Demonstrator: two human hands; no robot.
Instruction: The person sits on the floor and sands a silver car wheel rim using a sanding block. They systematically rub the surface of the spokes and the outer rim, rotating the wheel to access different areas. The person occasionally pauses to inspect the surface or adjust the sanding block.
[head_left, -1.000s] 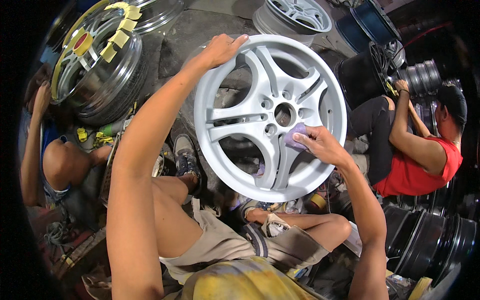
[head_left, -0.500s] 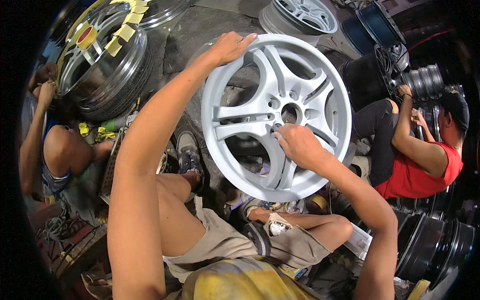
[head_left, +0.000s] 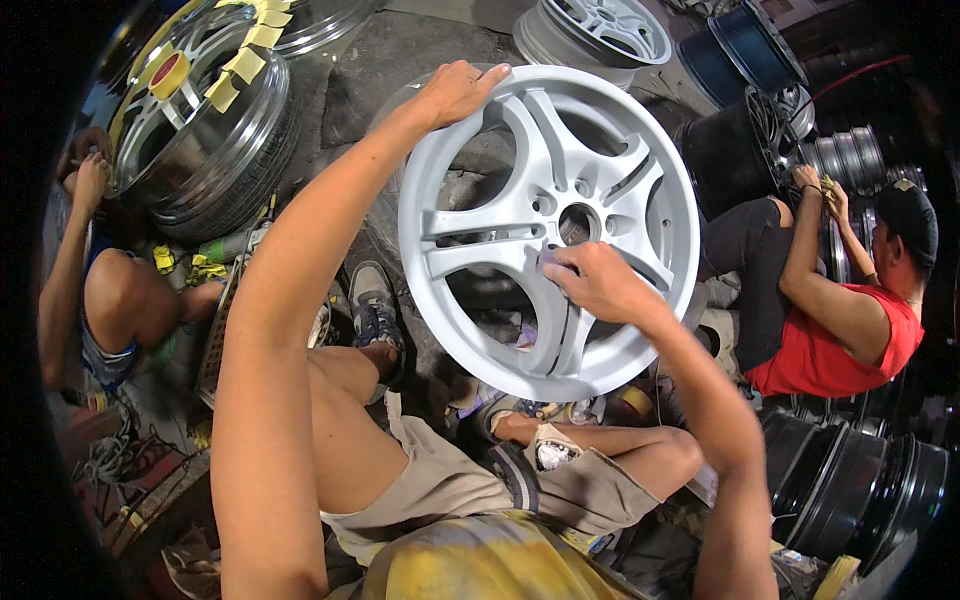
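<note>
A light grey wheel rim with split spokes stands tilted in front of me, above my lower legs. At its top left edge my left hand grips the lip, the thumb lying along the rim and the other fingers partly hidden. My right hand is closed on a small purple piece of sandpaper. It presses the sandpaper against the face of the rim, just below the centre hole, at the inner end of a lower spoke.
A shiny wheel with a tyre stands at the left, yellow tape on its edge. Another grey rim lies at the back. A person in red works at the right among stacked dark rims. Another person's knee is at the left.
My right hand has shifted slightly and turned over the spoke's inner end, and the purple sandpaper now shows. My right forearm has swung a little left. The left hand keeps its grip.
</note>
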